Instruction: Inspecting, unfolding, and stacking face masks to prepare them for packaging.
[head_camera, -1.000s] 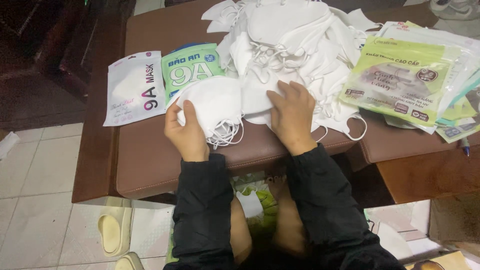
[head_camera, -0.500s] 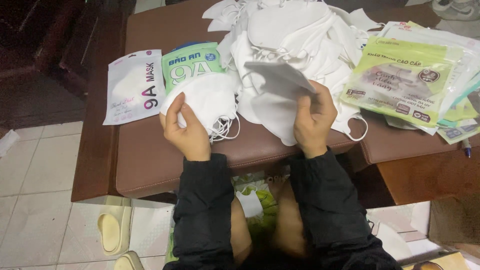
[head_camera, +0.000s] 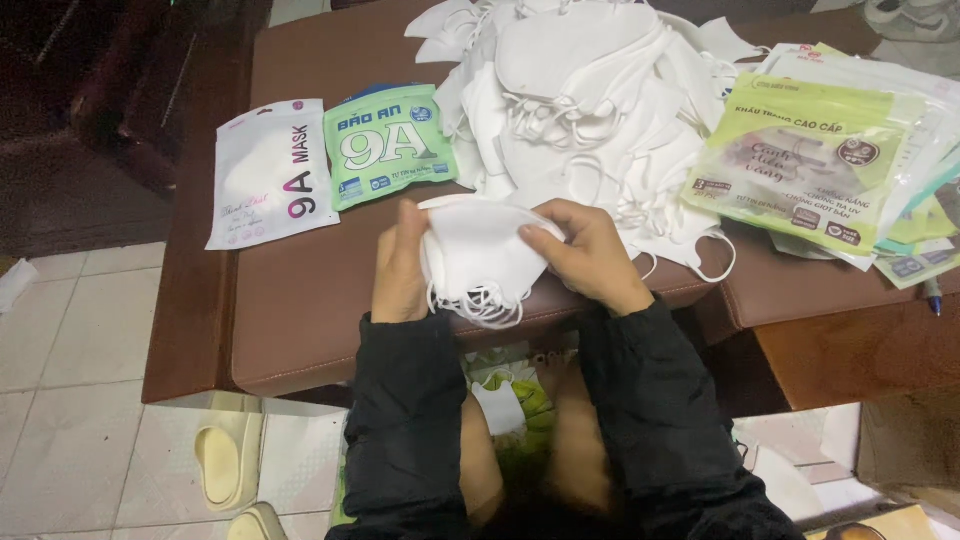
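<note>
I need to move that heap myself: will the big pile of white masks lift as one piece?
Probably not: the pile of white masks looks loose, soft and light. Tangled ear loops may drag neighbours along, and stragglers could slip off.

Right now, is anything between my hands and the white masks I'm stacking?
Nothing visible: the left hand and the right hand already grip the stack of white masks from both sides, above the brown cushion.
</note>
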